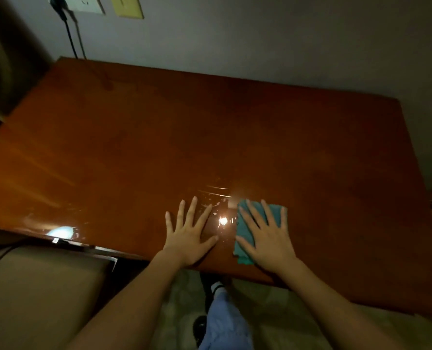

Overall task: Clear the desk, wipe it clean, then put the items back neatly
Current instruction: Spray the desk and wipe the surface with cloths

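Wipe step judged in progress. Cloth is pressed flat on desk near its front edge by right hand, fingers straight and spread, nothing gripped. Left hand is laid flat on bare desk just left of cloth, fingers splayed, also released.

Risks:
- Cloth's near corner sits close to desk front edge; w/ a pull stroke it could be dragged off, since it's only pinned, not gripped.
- Wet-looking streaks are seen on desk just beyond the hands; if left, smears likely. Left palm on gloss may add prints.
- Cable hangs from wall outlet behind desk's far-left corner; snag possible on far strokes.

Materials: desk is flat, rectangular, glossy red-brown wood finish, strong glare spots. Cloth is teal, soft, folded approx rectangular, matte.
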A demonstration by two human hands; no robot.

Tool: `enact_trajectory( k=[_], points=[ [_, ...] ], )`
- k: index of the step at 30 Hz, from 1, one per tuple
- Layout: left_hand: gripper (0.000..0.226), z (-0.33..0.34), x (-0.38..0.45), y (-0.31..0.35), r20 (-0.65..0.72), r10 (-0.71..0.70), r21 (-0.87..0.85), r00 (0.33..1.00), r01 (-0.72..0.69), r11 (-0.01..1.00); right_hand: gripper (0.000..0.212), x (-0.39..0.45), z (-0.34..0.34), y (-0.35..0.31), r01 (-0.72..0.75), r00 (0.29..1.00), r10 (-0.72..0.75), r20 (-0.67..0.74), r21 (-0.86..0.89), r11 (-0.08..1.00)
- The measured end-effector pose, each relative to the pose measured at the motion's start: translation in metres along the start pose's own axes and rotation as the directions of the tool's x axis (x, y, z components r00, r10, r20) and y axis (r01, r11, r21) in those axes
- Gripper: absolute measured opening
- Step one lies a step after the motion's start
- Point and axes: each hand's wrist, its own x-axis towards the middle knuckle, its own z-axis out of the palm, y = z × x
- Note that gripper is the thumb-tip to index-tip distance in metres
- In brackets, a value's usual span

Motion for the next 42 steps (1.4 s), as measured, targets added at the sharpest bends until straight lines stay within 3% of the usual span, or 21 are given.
enact_trajectory(
  k=[4, 7, 10, 12, 14, 18, 21, 24, 29, 33, 35, 38, 40, 42],
  points=[
    [0.075, 0.009, -0.014, -0.005, -0.016, -0.006, 0.019, 1.0, 0.006, 1.0, 0.069, -0.048, 0.011, 0.046, -0.048, 0.996, 0.05, 0.074, -0.021, 0.999],
    [0.083, 0.014, -0.02, -0.01, -0.02, 0.01, 0.016, 1.0, -0.01, 1.0, 0.077, -0.05, 0.006, 0.076, -0.19, 0.982, 0.19, 0.02, 0.025, 0.981],
    [0.096, 0.018, -0.019, -0.011, -0.031, 0.022, 0.013, 0.999, -0.022, 1.0, 0.074, -0.018, -0.002, 0.078, -0.442, 0.895, 0.445, -0.003, 0.115, 0.89],
    [0.088, 0.018, -0.018, -0.009, -0.039, 0.007, 0.02, 0.999, -0.006, 1.0, 0.069, 0.009, -0.012, 0.061, -0.537, 0.84, 0.542, 0.017, 0.166, 0.827],
    [0.076, 0.016, -0.018, -0.006, -0.025, -0.014, 0.009, 1.0, 0.014, 1.0, 0.07, 0.023, -0.015, 0.038, -0.501, 0.865, 0.5, 0.045, 0.162, 0.85],
    [0.075, 0.013, -0.016, 0.003, -0.027, -0.044, -0.022, 0.999, 0.043, 0.999, 0.075, 0.003, 0.002, -0.004, -0.174, 0.985, 0.175, -0.01, 0.059, 0.983],
    [0.074, 0.01, -0.014, 0.014, -0.043, -0.094, -0.073, 0.995, 0.091, 0.993, 0.07, -0.034, 0.014, 0.001, -0.045, 0.999, 0.045, 0.011, 0.008, 0.999],
    [0.075, 0.008, -0.008, 0.024, -0.059, -0.138, -0.125, 0.989, 0.13, 0.984, 0.07, -0.063, 0.017, 0.039, -0.006, 0.999, 0.006, 0.053, -0.004, 1.0],
    [0.076, 0.003, 0.008, 0.04, -0.072, -0.185, -0.144, 0.98, 0.173, 0.974, 0.07, -0.067, 0.009, 0.11, -0.182, 0.983, 0.182, 0.031, 0.025, 0.983],
    [0.077, -0.004, 0.028, 0.061, -0.09, -0.127, -0.102, 0.988, 0.118, 0.988, 0.075, -0.008, -0.01, 0.128, -0.499, 0.864, 0.503, 0.003, 0.129, 0.857],
    [0.077, -0.009, 0.039, 0.075, -0.086, -0.079, -0.069, 0.993, 0.073, 0.995, 0.071, 0.025, -0.019, 0.113, -0.54, 0.839, 0.545, 0.016, 0.154, 0.827],
    [0.076, -0.016, 0.052, 0.091, -0.057, -0.073, -0.087, 0.996, 0.068, 0.994, 0.074, 0.044, -0.019, 0.085, -0.371, 0.928, 0.374, 0.003, 0.117, 0.921],
    [0.075, -0.019, 0.06, 0.098, -0.049, -0.092, -0.105, 0.995, 0.086, 0.991, 0.074, 0.03, -0.011, 0.077, -0.197, 0.979, 0.199, -0.049, 0.044, 0.979],
    [0.076, -0.024, 0.068, 0.103, -0.037, -0.099, -0.094, 0.994, 0.095, 0.991, 0.07, 0.007, -0.007, 0.087, -0.016, 1.0, 0.016, -0.004, -0.01, 1.0]
  ],
)
